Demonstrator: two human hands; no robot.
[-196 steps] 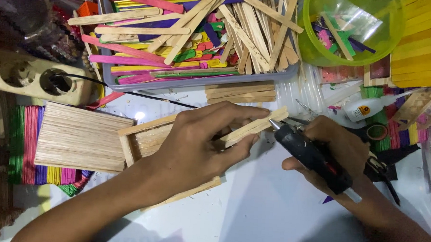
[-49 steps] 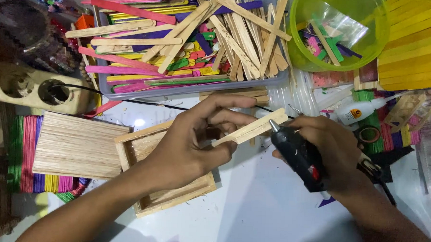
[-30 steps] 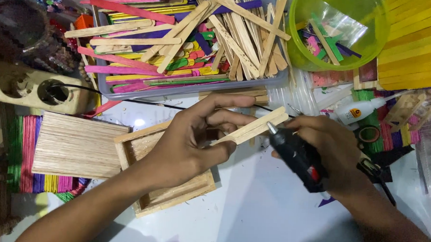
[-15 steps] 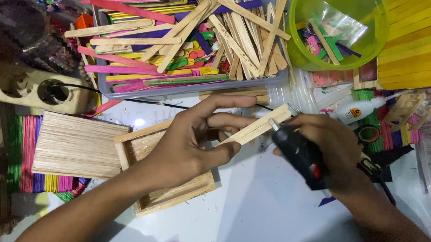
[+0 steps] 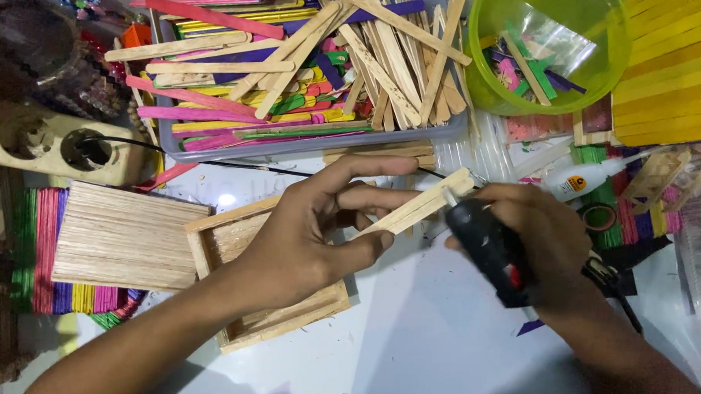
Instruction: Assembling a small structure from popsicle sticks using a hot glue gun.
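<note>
— While the plain wooden stick point(image 5: 420, 209) is pinched in the grip of the left hand point(image 5: 306, 238), where is it kept?

— It is held flat and slanted above the white worktop point(image 5: 415, 355), just over the far corner of the shallow wooden tray point(image 5: 272, 315), which is built of the same pale, grainy sticks. The left grip is clamped on the stick between thumb and fingers.

— And what is gripped by the right hand point(image 5: 547, 243)?

— A black glue gun point(image 5: 488, 248), matte and blocky, is enclosed by the fingers, so the right grip is clamped on its body. Its metal nozzle is pressed against the upper end of the stick.

— What is laid around them?

— A flat panel of bare sticks point(image 5: 124, 236), ribbed by its seams, is set just beside the tray on the left, with a striped coloured panel point(image 5: 41, 256) under it. A grey rectangular bin point(image 5: 306, 141) is heaped with long, round-ended sticks, plain and dyed pink, yellow, green and purple. A translucent green round bowl point(image 5: 587, 81) with cut coloured pieces is placed behind the right hand, and smooth yellow slats point(image 5: 673, 76) are stacked at the far right.
</note>
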